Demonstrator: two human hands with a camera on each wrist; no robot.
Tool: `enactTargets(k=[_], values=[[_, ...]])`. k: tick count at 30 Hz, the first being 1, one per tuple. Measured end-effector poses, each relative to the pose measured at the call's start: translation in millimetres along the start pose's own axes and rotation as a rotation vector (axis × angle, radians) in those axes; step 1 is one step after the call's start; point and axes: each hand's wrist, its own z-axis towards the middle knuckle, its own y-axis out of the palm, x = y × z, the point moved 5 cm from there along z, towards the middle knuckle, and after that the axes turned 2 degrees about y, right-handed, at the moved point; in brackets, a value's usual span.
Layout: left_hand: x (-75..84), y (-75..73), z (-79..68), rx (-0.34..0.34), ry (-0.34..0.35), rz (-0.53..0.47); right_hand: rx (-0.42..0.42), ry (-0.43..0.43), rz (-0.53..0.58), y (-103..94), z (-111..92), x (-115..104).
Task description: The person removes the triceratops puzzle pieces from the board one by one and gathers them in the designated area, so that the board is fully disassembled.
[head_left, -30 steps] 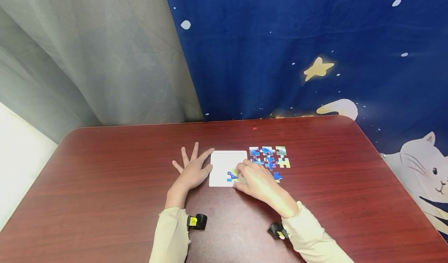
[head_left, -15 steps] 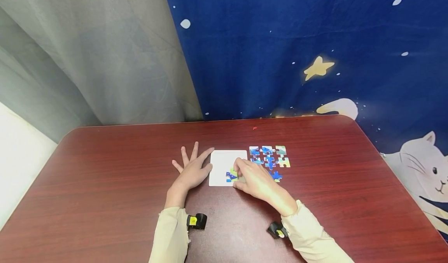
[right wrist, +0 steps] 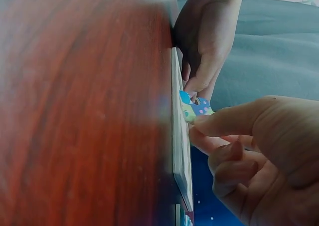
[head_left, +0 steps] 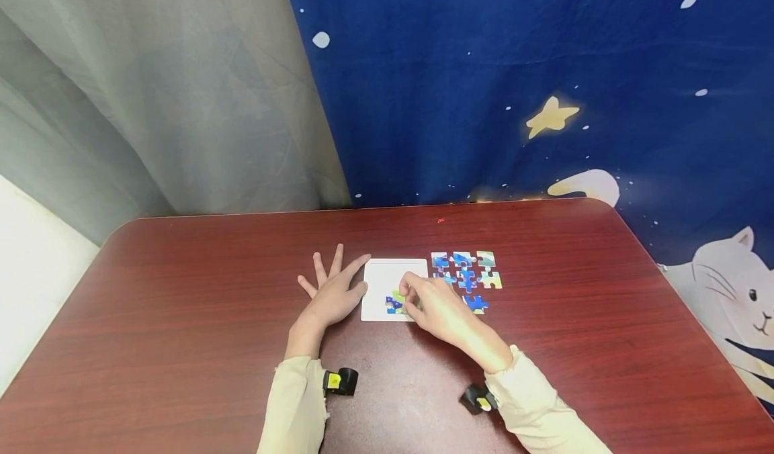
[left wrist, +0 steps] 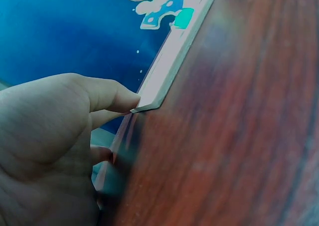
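A jigsaw puzzle piece (head_left: 394,303), blue with pale dots and a green part, is pinched between the thumb and forefinger of my right hand (head_left: 441,308). It stands tilted over the lower part of a white puzzle board (head_left: 383,274); the right wrist view shows the piece (right wrist: 201,106) close over the board's surface. My left hand (head_left: 331,301) lies on the table with fingers spread, its thumb and forefinger against the board's left edge. In the left wrist view the thumb (left wrist: 117,96) meets the board's corner.
Several loose puzzle pieces (head_left: 466,279) lie in rough rows right of the board, partly behind my right hand. A small red mark (head_left: 440,221) shows near the table's back edge. Curtains (head_left: 484,84) hang behind the table (head_left: 199,320).
My right hand has shifted slightly left across the board with the puzzle piece, and the piece has moved left with it. My left hand has stayed in place.
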Motion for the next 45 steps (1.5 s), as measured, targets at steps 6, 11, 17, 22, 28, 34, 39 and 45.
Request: enactTargets(k=[6,11,17,22,28,34,39,45], values=[[1.6,-0.1,-0.6,-0.002,0.0,-0.008,0.027,0.0,0.042,-10.6,-0.1,3.5],[1.6,-0.1,-1.9,-0.009,0.003,-0.015,0.078,0.043,0.088,-32.1,-5.4,18.8],[-0.8,-1.7,-3.9,-0.013,-0.001,-0.024,0.145,0.093,0.066,-65.1,-25.0,53.6],[-2.3,-1.8,-3.3,-0.016,-0.005,-0.026,0.14,0.208,0.098,-86.0,-51.7,87.2],[-0.3,-2.0,-2.0,-0.016,0.003,-0.025,0.052,0.329,0.284,-93.5,-75.9,114.0],[1.1,-2.1,-1.7,-0.012,0.007,-0.017,-0.053,0.379,0.403,-86.3,-84.9,126.8],[1.8,-2.5,-2.0,-0.011,0.011,-0.014,-0.075,0.359,0.324,-81.3,-85.5,127.3],[1.6,-3.1,-2.8,-0.011,0.007,-0.019,-0.026,0.317,0.088,-79.4,-81.2,121.9]])
